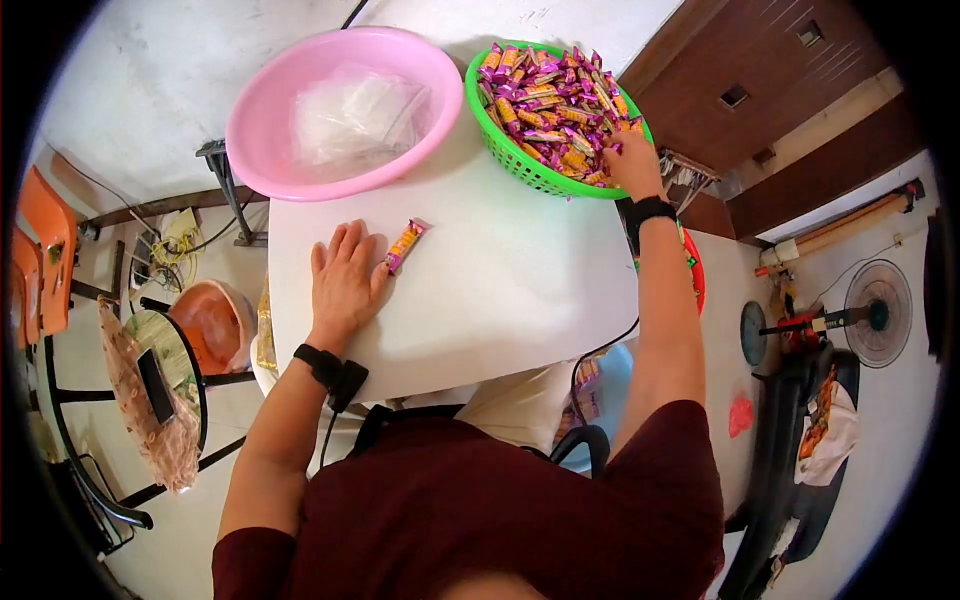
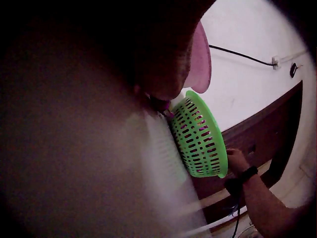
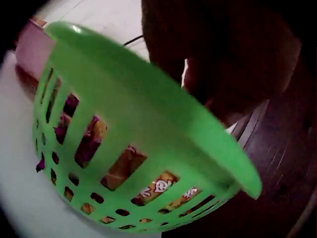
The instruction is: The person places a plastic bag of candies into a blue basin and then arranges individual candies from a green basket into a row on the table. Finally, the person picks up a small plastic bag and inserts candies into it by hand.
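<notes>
My left hand (image 1: 348, 275) lies on the white table with its fingers straight, the thumb tip right at the end of one small purple and yellow snack packet (image 1: 405, 246). At the far right, my right hand (image 1: 632, 163) reaches over the rim of a green basket (image 1: 545, 182) piled with the same wrapped snacks (image 1: 545, 105). Its fingertips are down among the packets; I cannot tell whether they pinch one. The right wrist view shows the basket's slotted side (image 3: 114, 94) close up, with the dark right hand (image 3: 223, 59) above the rim.
A pink basin (image 1: 250, 150) holding clear plastic bags (image 1: 360, 115) stands at the table's back left. Below the table's right edge shows a red container (image 1: 696, 265). A light blue tub (image 1: 612, 390) is under the front edge; a fan (image 1: 878, 313) stands far right.
</notes>
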`<state>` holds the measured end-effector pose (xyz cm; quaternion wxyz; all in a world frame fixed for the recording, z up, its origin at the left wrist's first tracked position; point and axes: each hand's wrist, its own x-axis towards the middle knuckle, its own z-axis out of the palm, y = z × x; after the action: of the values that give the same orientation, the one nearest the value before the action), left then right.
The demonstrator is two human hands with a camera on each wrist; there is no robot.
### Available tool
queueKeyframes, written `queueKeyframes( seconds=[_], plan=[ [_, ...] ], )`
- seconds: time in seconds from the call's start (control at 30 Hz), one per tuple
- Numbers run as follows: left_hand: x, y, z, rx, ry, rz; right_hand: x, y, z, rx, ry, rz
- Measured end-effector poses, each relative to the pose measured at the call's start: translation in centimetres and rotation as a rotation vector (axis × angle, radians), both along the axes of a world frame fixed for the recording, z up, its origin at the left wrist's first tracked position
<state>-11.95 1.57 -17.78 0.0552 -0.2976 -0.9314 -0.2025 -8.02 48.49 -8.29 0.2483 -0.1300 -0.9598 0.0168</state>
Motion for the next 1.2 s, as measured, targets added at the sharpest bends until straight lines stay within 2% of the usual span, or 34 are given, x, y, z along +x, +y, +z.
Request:
queueKeyframes(
  seconds=[0.1, 0.2, 0.23, 0.27, 0.37, 0.5, 0.6, 0.7, 0.83, 0.9, 1.1, 1.13, 1.2],
  plan=[
    [0.0, 0.1, -0.1, -0.002, -0.001, 0.0, 2.6, -6.5, 4.3, -0.172, 0.238, -0.037],
    [0.0, 0.1, 0.1, -0.016, -0.005, 0.004, 4.0, -11.8, 4.0, -0.148, 0.441, 0.251],
    [-0.1, 0.2, -0.2, -0.009, 0.001, 0.006, 4.4, -14.2, 3.9, -0.192, 0.42, 0.296],
    [-0.1, 0.2, -0.2, -0.002, 0.007, 0.008, 4.7, -16.3, 3.7, -0.022, 0.45, 0.382],
    [0.2, 0.1, 0.6, 0.011, -0.006, 0.001, 5.0, -21.3, 0.7, 0.047, 0.234, 0.524],
    [0.2, 0.0, 0.2, 0.017, 0.035, -0.01, 4.4, -24.1, -2.8, 0.182, -0.119, 0.645],
    [0.2, 0.3, 0.4, 0.013, 0.025, -0.012, 4.5, -25.2, -3.3, 0.043, -0.165, 0.76],
    [0.1, 0.2, 0.3, 0.004, 0.019, -0.014, 3.6, -22.7, -2.5, -0.042, 0.109, 0.752],
    [0.0, 0.1, 0.1, -0.021, 0.014, -0.009, 1.8, -13.9, 0.5, -0.008, 0.159, 0.372],
    [0.0, 0.1, 0.1, -0.029, 0.014, -0.005, 1.2, -10.2, 1.3, -0.119, 0.133, 0.225],
    [0.1, 0.2, 0.5, -0.033, -0.005, -0.007, -1.8, -3.6, 0.0, -0.299, -0.409, 0.173],
    [0.1, 0.2, 0.6, -0.034, -0.009, -0.005, -2.2, -3.2, -1.0, -0.311, -0.353, 0.292],
    [0.2, 0.2, 0.6, -0.028, -0.005, -0.001, -2.5, -2.7, -1.5, -0.302, -0.381, 0.277]
  ],
)
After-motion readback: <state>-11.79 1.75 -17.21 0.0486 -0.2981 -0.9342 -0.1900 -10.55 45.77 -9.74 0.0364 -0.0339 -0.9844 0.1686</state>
